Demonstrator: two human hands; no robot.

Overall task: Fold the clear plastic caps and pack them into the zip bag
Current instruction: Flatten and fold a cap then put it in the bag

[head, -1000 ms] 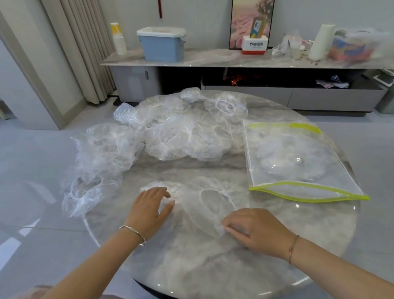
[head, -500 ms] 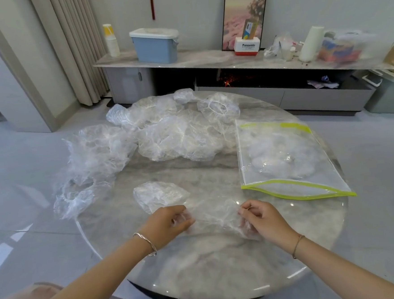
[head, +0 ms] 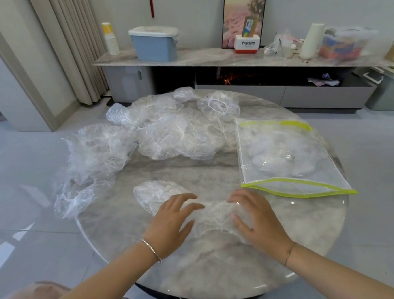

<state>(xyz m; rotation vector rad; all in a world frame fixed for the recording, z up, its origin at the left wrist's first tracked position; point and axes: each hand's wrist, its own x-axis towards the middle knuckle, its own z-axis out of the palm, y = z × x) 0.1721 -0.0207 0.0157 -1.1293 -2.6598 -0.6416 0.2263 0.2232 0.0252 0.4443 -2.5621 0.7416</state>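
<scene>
A crumpled clear plastic cap (head: 213, 217) lies on the round marble table (head: 211, 272) near its front edge. My left hand (head: 171, 223) presses on the cap's left side with spread fingers. My right hand (head: 254, 217) presses on its right side the same way. A second folded cap (head: 156, 195) lies just left of and behind my left hand. The zip bag (head: 283, 157), clear with a yellow-green edge, lies flat at the right with caps inside it. A heap of loose caps (head: 167, 137) covers the table's far and left parts.
More loose caps (head: 78, 195) hang over the table's left edge. Behind the table runs a low sideboard (head: 208, 57) with a blue box (head: 153, 43), a picture frame, a white roll and bags on it. Grey tiled floor surrounds the table.
Both hands pulled the cap nearer to me and folded it over. A moment ago they pinched its edges; now they lie flat on it with spread fingers.
</scene>
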